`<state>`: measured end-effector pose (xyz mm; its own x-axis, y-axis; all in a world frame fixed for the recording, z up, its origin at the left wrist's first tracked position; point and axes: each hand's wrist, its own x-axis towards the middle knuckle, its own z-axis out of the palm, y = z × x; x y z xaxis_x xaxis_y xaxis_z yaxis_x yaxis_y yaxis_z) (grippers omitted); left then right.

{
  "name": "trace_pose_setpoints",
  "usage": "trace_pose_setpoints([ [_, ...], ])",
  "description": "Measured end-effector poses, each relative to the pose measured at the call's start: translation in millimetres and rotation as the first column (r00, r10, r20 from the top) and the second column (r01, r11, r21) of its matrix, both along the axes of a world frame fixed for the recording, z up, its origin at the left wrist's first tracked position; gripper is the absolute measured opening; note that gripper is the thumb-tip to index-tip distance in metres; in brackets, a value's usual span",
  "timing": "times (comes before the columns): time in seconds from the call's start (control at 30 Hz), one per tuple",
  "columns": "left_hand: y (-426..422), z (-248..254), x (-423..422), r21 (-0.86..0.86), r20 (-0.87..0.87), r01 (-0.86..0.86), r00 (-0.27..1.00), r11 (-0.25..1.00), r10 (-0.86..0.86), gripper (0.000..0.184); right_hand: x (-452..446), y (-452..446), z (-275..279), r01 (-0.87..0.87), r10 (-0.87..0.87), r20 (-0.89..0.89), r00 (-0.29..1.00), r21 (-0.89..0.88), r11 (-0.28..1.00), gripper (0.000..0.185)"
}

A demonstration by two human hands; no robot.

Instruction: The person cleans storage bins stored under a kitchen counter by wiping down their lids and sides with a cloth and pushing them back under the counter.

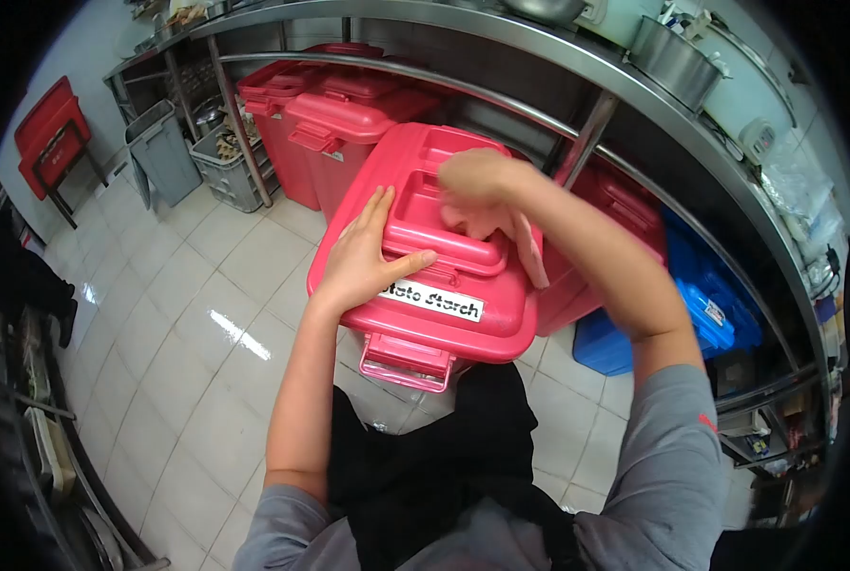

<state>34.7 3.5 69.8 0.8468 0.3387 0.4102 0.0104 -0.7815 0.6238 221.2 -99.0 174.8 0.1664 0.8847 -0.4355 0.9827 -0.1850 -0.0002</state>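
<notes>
Two bare hands were on a red bin, whose lid lay in place. The left hand pressed palm down on the lid's left side, its fingers extended and its thumb spread well away from them; it gripped nothing. That thumb reached across the edge of the label, on which "tato Starch" could be read. The right hand, blurred, was curled closed on a pink cloth, over the lid's recess; part of the cloth hung toward the lid's right edge. The exact place of each right finger could not be told. A handle stuck out at the bin's near side, below the label. The bin stood on the tiled floor, just in front of a steel table. Several other red bins stood beyond it and to its right, with a blue bin farther right. A pot sat on the table. Off to the left were a grey bin, a crate and a red chair.
</notes>
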Motion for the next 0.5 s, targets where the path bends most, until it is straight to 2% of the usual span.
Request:
trace_pose_setpoints([
  [0.07, -3, 0, -1, 0.042, -0.024, -0.014, 1.0, 0.999, 0.015, 0.113, 18, 20, -71, -0.012, 0.008, 0.01, 1.0, 0.433, 0.902, 0.038],
  [0.1, -3, 2, 0, 0.045, -0.022, -0.011, 1.0, 0.999, 0.012, 0.113, 1, 10, -70, 0.196, -0.18, -0.089, 0.98, 0.604, 0.772, 0.033],
  [0.13, -3, 3, -1, 0.044, -0.022, -0.011, 1.0, 0.999, 0.012, 0.113, 3, 5, -51, 0.093, -0.107, 0.017, 0.994, 0.368, 0.925, 0.03],
  [0.17, -4, 2, -3, 0.044, -0.031, -0.007, 0.999, 0.999, 0.008, 0.113, 5, -2, -30, 0.002, -0.01, 0.089, 0.996, 0.095, 0.996, 0.028],
  [0.2, -3, 1, -4, 0.033, -0.018, -0.01, 1.0, 0.999, 0.011, 0.108, 1, -5, 0, 0.043, -0.034, 0.164, 0.986, -0.055, 0.998, 0.026],
  [0.23, -2, 0, -3, 0.021, -0.003, -0.011, 1.0, 1.0, 0.011, 0.103, 6, -10, 23, 0.033, -0.038, -0.042, 0.998, -0.115, 0.993, 0.026],
  [0.3, -2, 1, 3, -0.034, 0.039, -0.03, 0.999, 0.999, 0.032, 0.093, 14, -13, 49, 0.106, -0.111, -0.049, 0.993, -0.091, 0.99, 0.027],
  [0.33, -4, 1, 4, -0.075, 0.054, -0.049, 0.997, 0.996, 0.053, 0.087, 9, -18, 56, -0.034, 0.035, -0.041, 0.999, 0.041, 0.999, 0.025],
  [0.37, -6, 0, 3, -0.113, 0.058, -0.065, 0.996, 0.991, 0.072, 0.082, 17, -19, 29, -0.046, 0.051, -0.06, 0.997, 0.087, 0.995, 0.025],
  [0.4, -11, -1, 4, -0.076, 0.087, -0.125, 0.987, 0.989, 0.132, 0.07, 6, -19, 4, -0.057, 0.068, -0.075, 0.995, 0.137, 0.989, 0.025],
  [0.43, -13, 1, 1, 0.002, 0.094, -0.092, 0.991, 0.996, 0.092, 0.069, 1, -20, -9, -0.068, 0.086, -0.088, 0.992, 0.188, 0.98, 0.025],
  [0.47, -15, 4, -3, 0.077, 0.103, -0.06, 0.993, 0.995, 0.052, 0.069, 17, -24, 2, -0.112, 0.107, -0.123, 0.987, -0.029, 0.993, 0.026],
  [0.5, -16, 5, -5, 0.152, 0.11, -0.029, 0.994, 0.988, 0.012, 0.069, 13, -32, 26, -0.1, 0.101, -0.158, 0.982, 0.013, 0.995, 0.027],
])
